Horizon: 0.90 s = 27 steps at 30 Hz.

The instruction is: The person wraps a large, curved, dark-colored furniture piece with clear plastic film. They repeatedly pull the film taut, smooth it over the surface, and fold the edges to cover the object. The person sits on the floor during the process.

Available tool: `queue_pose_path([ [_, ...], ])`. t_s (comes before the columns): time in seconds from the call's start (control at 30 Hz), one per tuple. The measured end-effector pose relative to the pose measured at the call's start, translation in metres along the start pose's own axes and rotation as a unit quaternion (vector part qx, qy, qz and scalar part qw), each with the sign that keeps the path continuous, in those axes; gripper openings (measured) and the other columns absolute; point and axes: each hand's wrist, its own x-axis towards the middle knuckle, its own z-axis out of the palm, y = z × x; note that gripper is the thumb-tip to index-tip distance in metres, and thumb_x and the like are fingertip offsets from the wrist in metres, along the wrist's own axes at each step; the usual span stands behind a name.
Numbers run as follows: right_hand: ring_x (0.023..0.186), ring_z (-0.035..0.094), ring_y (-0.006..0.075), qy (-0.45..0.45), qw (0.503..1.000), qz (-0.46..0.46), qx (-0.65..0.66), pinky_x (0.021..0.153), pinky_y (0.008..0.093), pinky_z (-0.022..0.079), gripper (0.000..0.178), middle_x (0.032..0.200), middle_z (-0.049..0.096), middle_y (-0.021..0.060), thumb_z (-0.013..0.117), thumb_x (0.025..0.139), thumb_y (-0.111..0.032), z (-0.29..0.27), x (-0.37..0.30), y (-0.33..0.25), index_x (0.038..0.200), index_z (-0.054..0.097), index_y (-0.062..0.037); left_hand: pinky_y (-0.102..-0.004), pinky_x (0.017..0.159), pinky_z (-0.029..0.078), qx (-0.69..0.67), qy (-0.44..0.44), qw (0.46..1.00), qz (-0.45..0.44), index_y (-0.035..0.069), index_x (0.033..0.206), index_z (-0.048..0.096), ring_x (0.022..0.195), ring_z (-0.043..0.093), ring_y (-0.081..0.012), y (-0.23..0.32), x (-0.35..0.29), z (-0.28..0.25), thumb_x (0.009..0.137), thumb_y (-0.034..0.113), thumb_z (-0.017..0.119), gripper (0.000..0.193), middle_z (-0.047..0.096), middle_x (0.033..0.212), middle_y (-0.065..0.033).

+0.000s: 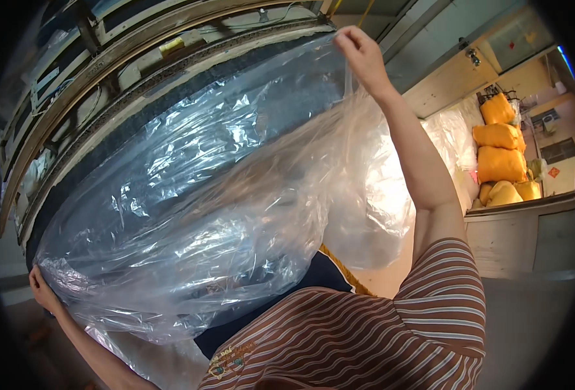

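Note:
A wide sheet of clear plastic film (190,156) is stretched between my two hands, over a dark surface and down in front of my body. My right hand (360,55), raised at the far right, pinches the film's upper corner. At the far left, my left hand (42,290) has its fingers closed on the opposite edge of the film. Wrinkles and bright glints run across it, and a loose fold hangs below the right hand. Whether the film is one layer or a bag, I cannot tell.
Beyond the film runs a long machine frame with a wooden rail (73,130) and a small yellow object (171,45). More bunched clear plastic (453,140) lies to the right. Stacked orange bundles (500,146) show through an opening, near a door with a metal knob (473,56).

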Motion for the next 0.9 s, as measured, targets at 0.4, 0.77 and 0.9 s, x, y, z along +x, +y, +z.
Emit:
queue_pose_path([
  [0.4,0.075,0.062,0.0278,-0.126,0.952,0.035,-0.275,0.066,0.0389,0.047,0.026,0.075,0.065,0.0081,0.062,0.078,-0.036,0.043,0.013,0.027,0.083,0.065,-0.0112,-0.0268,0.094,0.04,-0.02,0.065,0.998,-0.019,0.0,0.118,0.06,0.106,0.055,-0.0155,-0.035,-0.027,-0.119,0.094,0.027,0.056,0.036,0.062,0.115,-0.0065],
  [0.77,0.07,0.051,0.0111,-0.2,0.967,-0.105,-0.118,0.064,0.0286,0.042,0.016,0.076,0.057,0.0018,0.063,0.082,-0.021,0.048,0.04,0.081,0.087,0.061,-0.0063,-0.0269,0.078,0.034,-0.181,-0.071,0.956,-0.219,0.014,0.118,0.057,0.101,0.05,-0.0094,-0.069,-0.132,-0.169,0.09,0.041,0.059,0.039,0.056,0.116,0.0029],
  [0.9,0.085,0.05,0.0073,-0.116,0.991,-0.011,0.067,0.08,0.0235,0.041,0.02,0.087,0.057,-0.0008,0.061,0.088,-0.023,0.035,0.069,0.021,0.097,0.06,-0.0054,-0.0295,0.101,0.031,-0.327,0.068,0.93,-0.152,0.007,0.126,0.049,0.12,0.042,-0.0146,-0.032,-0.087,-0.161,0.096,0.033,0.049,0.039,0.047,0.131,-0.0039],
])
